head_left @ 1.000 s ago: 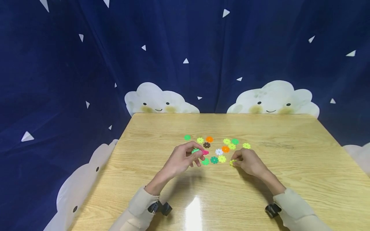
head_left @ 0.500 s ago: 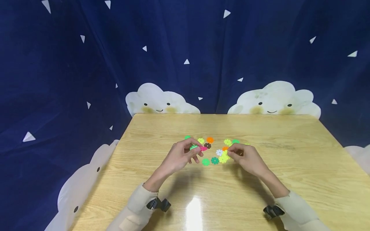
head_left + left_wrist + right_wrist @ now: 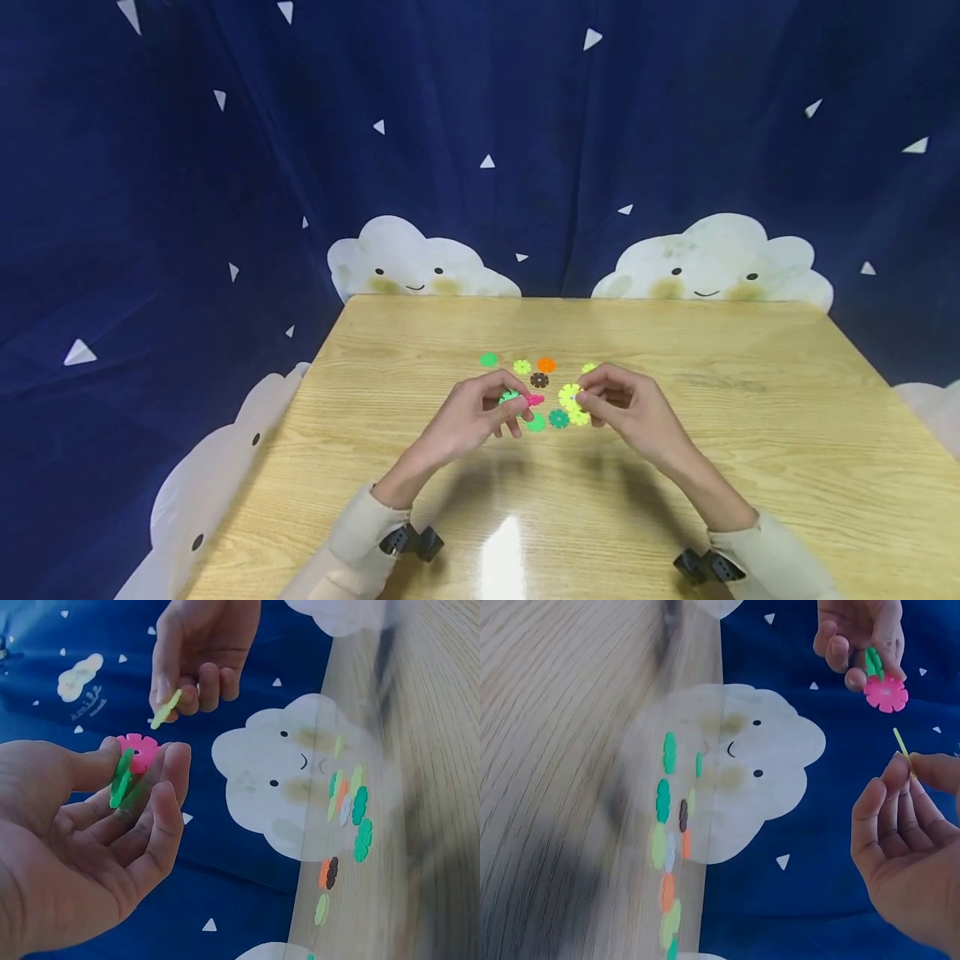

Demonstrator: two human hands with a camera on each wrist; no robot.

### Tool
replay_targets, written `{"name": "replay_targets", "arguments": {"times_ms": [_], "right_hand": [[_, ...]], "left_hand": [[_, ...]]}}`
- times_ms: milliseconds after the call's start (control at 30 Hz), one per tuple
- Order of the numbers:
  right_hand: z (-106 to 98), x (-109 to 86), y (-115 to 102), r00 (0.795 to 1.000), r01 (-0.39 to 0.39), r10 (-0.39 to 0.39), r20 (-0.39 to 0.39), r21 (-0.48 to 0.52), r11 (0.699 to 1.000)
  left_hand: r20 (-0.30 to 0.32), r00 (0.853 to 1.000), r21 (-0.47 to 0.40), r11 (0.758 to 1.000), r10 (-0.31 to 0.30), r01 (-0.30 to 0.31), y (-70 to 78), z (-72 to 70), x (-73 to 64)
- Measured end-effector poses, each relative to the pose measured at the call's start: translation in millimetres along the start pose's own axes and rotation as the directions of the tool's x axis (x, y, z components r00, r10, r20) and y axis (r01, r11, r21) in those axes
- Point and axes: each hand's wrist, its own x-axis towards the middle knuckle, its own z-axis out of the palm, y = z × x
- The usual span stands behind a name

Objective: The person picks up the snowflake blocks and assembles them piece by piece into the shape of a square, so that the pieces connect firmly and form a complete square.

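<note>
Both my hands are up off the table, each narrowed to a thumb-and-forefinger pinch. My left hand [image 3: 471,414] holds a pink, notched plastic disc [image 3: 140,746] with a green, notched plastic disc [image 3: 121,780] set crosswise against it; its other fingers are loosely bent. My right hand [image 3: 637,415] pinches a thin, yellow-green, notched plastic disc [image 3: 166,709] by its edge, apart from the pink one.

I judge that right-hand pinch the weak point: it covers so little of the disc that a sideways knock against the pink one could swivel it or flick it out. On the left, too much thumb pressure could lever the green disc off the pink, since they seem to meet only at a narrow slot; I can't tell how firmly they are joined. A dropped yellow-green disc could be mistaken for one of its own colour in the scatter below.

From my head, the yellow-green disc shows its face and the pink one little more than an edge; the right wrist view reverses that. It also shows a white, notched disc [image 3: 670,853] and an orange, notched disc [image 3: 667,892] lying on the pale wooden table [image 3: 825,417], which my right hand and its disc block from above. Farther off, a dark brown, notched disc [image 3: 539,380] lies in front of another orange disc [image 3: 546,365], and beyond the table hangs a navy cloth curtain [image 3: 465,100].
</note>
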Motion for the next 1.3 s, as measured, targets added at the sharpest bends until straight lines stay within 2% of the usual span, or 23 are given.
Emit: {"name": "replay_targets", "arguments": {"times_ms": [367,700,1200,1300], "right_hand": [[10,-3.5,-4,1.000,0.021,-0.020,-0.023,0.060,0.998],[13,-5.8,-5,0.999,0.040,-0.039,-0.012,0.099,0.994],[20,-10.5,-3,0.997,0.071,-0.072,0.001,0.121,0.990],[22,-14.1,-2,0.998,0.058,-0.060,0.013,0.136,0.989]], "left_hand": [[0.039,0.999,-0.015,1.000,0.010,-0.009,1.4,2.2,-2.2],[0.037,0.999,-0.017,1.000,0.003,-0.002,0.2,2.6,-1.6],[0.053,0.998,-0.049,0.998,-0.036,0.039,0.1,5.8,-5.6],[0.061,0.997,-0.044,0.998,-0.052,0.055,-1.1,6.9,-6.8]]}}
